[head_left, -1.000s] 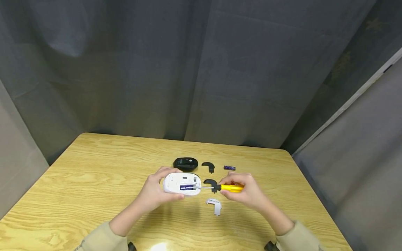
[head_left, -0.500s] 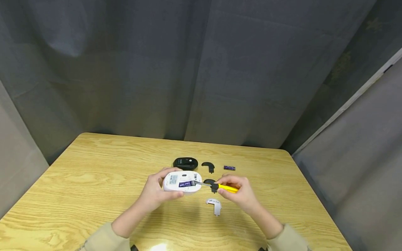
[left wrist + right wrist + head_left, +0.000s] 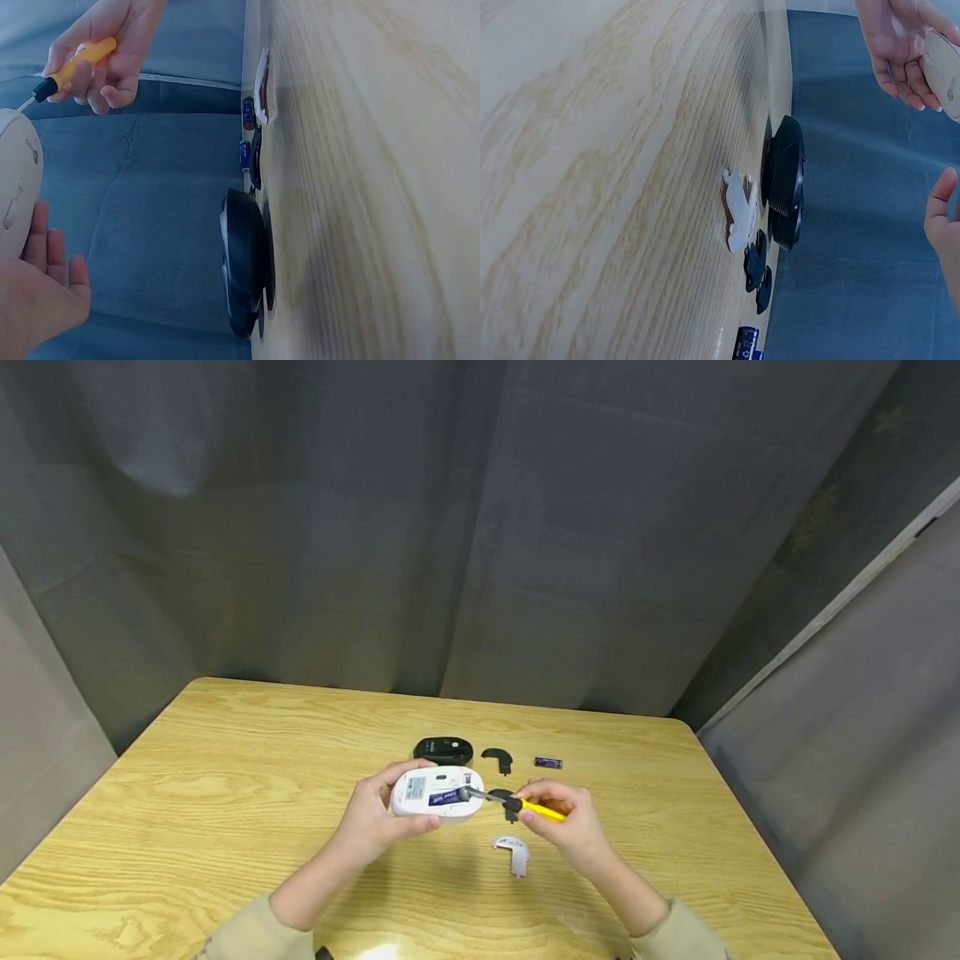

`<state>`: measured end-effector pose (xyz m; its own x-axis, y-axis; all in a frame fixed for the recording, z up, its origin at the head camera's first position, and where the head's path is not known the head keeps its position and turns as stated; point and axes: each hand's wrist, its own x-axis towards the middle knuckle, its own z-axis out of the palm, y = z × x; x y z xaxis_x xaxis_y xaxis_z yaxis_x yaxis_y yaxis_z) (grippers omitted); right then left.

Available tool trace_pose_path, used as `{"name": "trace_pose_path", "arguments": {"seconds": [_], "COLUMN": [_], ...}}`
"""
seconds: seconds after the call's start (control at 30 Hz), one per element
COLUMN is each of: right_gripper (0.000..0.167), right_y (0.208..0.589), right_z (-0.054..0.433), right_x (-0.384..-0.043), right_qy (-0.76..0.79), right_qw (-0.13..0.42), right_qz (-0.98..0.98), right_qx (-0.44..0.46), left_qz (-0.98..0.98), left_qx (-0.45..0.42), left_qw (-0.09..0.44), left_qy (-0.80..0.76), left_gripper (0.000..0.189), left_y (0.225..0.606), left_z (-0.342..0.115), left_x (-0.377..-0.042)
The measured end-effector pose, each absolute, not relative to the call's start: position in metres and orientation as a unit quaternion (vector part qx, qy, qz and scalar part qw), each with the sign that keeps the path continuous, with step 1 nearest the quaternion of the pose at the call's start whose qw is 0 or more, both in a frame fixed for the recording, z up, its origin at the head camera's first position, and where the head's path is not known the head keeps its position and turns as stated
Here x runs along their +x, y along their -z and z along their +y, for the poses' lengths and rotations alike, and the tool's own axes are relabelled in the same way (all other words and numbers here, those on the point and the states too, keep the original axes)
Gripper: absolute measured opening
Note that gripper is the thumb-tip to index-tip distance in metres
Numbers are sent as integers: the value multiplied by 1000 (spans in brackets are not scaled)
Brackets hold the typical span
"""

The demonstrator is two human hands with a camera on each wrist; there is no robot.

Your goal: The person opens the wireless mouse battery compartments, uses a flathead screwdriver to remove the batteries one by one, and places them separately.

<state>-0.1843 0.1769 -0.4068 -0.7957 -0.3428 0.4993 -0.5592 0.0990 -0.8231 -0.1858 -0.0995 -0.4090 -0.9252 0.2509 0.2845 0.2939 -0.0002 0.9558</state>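
My left hand [image 3: 369,817] grips a white computer mouse [image 3: 411,807] above the table, its underside turned up and its battery slot uncovered. A purple battery [image 3: 444,797] lies slantwise in that slot, its right end raised. With the thumb and fingers of my right hand [image 3: 572,820] I hold a yellow-handled screwdriver [image 3: 543,811] that has a black collar. Its metal shaft points left, and the tip is right at the battery's right end. In the left wrist view the mouse [image 3: 16,180] is cut off by the frame edge.
Behind the white mouse sits a black mouse [image 3: 444,750]; the right wrist view shows a second black rounded body [image 3: 786,229]. Two black covers [image 3: 498,759] and a white cover [image 3: 516,853] lie on the wooden table [image 3: 225,793]. A loose battery [image 3: 548,762] lies farther back.
The screwdriver has shifted left and its tip has risen. The battery has gone from lying flat to slanting up at its right end, and the mouse has tilted so its label shows.
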Motion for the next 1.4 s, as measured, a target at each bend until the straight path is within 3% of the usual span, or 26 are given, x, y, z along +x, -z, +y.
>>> {"name": "trace_pose_path", "arguments": {"seconds": [0.43, 1.0, 1.4], "right_gripper": [17, 20, 23], "right_y": [398, 388, 376], "right_z": [183, 205, 225], "right_x": [-184, -191, -199], "right_qy": [-567, -545, -505], "right_qw": [87, 101, 146], "right_qz": [-757, -776, -804], "right_qx": [313, 300, 280], "left_qz": [-760, -777, -786], "left_qx": [-184, -178, -164], "left_qw": [49, 47, 53], "left_qy": [622, 603, 593], "left_gripper": [68, 69, 68], "left_y": [401, 401, 399], "left_z": [-103, -106, -107], "left_x": [-184, -183, -184]}}
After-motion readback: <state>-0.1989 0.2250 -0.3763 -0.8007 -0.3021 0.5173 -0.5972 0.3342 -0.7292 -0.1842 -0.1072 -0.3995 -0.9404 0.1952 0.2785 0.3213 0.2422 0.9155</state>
